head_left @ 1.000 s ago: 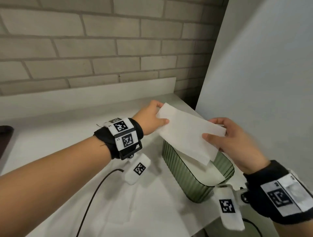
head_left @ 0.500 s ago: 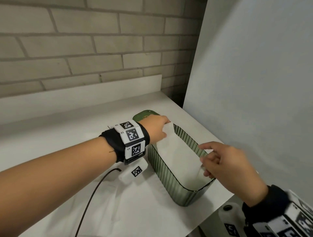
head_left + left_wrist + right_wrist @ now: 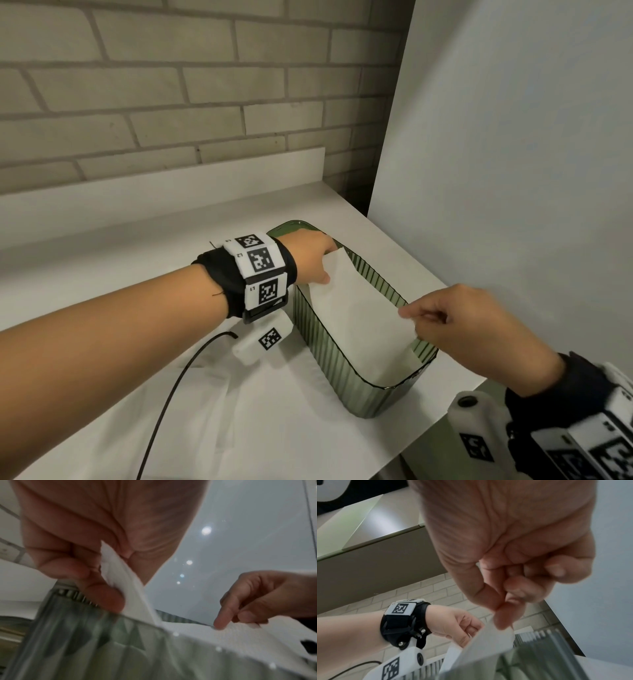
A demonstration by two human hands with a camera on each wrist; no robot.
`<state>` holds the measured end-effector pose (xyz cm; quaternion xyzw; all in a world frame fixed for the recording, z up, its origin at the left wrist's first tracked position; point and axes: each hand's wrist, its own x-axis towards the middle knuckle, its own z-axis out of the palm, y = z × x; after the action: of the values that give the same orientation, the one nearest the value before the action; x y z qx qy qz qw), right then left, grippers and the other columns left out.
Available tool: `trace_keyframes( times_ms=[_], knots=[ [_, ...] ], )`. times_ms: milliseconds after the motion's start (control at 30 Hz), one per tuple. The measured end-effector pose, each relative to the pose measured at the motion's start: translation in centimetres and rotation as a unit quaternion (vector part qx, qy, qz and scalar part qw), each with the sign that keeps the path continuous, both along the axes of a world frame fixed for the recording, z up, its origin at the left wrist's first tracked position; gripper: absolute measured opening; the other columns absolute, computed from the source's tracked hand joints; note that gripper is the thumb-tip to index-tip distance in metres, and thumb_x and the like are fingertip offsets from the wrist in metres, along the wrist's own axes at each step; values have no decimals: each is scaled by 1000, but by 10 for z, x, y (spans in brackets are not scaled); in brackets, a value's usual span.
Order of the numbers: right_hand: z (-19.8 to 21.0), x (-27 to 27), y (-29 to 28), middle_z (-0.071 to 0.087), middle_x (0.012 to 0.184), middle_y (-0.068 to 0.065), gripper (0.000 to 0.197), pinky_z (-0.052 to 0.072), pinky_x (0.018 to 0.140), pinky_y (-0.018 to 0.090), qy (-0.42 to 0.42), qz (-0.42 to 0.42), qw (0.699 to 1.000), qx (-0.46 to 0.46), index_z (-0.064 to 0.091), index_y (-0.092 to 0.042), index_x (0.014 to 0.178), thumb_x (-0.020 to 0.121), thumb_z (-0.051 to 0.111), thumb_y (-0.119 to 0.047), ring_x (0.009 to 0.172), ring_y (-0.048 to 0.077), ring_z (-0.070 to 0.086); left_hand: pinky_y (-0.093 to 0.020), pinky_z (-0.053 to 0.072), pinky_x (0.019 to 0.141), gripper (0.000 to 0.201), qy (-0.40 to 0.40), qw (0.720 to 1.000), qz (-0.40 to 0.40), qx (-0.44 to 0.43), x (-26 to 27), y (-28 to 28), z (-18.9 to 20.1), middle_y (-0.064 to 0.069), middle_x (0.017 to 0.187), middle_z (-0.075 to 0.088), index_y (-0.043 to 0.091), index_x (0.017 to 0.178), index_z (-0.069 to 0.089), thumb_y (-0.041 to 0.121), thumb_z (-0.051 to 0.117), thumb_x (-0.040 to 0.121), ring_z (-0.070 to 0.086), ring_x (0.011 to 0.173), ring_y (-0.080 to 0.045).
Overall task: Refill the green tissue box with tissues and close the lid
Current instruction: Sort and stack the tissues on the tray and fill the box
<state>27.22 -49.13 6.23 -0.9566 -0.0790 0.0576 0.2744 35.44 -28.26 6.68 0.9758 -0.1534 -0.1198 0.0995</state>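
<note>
Tissues [image 3: 356, 318], a flat white stack of them, are sitting tilted in the open top of the green tissue box [image 3: 329, 370], the far end riding higher than the near one, and both hands are on it. Left hand [image 3: 308, 255] is gripping the far corner at the box's far end; in the left wrist view the thumb and fingers [image 3: 102, 596] are pinching the white edge right above the ribbed green rim. Right hand [image 3: 459, 322] is hanging over the box's near end with its fingers curled, thumb and forefinger pinching the near edge of the stack, and the right wrist view is showing that pinch closed tight on the paper's corner. So each grip is closed narrow on the tissues, one at either end. Box is standing upright on the white desk [image 3: 171, 394], close to the desk's right edge, its top uncovered. Just to the left of the box, a black cable [image 3: 171, 383] is trailing across the desk, under the left forearm. Behind the box a pale brick wall [image 3: 171, 85] is rising, and to the box's right a plain white panel [image 3: 513, 154] is standing.
</note>
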Motion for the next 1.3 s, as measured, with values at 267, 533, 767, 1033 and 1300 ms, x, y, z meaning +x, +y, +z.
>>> trace_keyframes(
  times_ms=[267,533,767,1033,1300],
  knots=[
    [-16,6,-1,62,117,-20,37,37,78,4,5,93,983,-161,65,-33,115,93,42,-15,99,0,55,-32,47,84,47,-2,994,-24,108,-5,-8,-9,-5,114,60,10,120,58,31,71,80,56,111,-24],
    [-12,9,10,53,115,-13,28,38,83,18,-74,126,959,-244,62,-40,116,93,49,-31,106,9,55,-33,43,71,61,-68,985,-33,154,-13,-15,1,-1,118,52,21,125,52,44,74,73,55,107,-22],
    [-19,12,30,50,124,-9,42,37,85,16,-52,176,960,-212,57,-33,124,84,62,-45,111,10,52,-36,39,105,89,62,979,-150,127,-5,-33,-11,1,138,45,25,141,38,46,80,65,43,126,-21],
    [-25,-1,40,46,63,0,55,28,52,23,-15,198,937,-287,59,-15,72,92,35,-60,63,18,43,-34,42,99,83,74,974,-140,165,-2,-30,-29,-2,132,54,19,137,44,53,74,69,52,119,-21],
    [-22,-15,25,57,65,-13,34,47,62,21,-132,124,975,-131,62,-27,74,91,43,-51,69,8,60,-23,43,67,4,-40,990,57,-125,24,51,9,12,83,62,27,85,60,28,59,88,52,63,1]
  ],
)
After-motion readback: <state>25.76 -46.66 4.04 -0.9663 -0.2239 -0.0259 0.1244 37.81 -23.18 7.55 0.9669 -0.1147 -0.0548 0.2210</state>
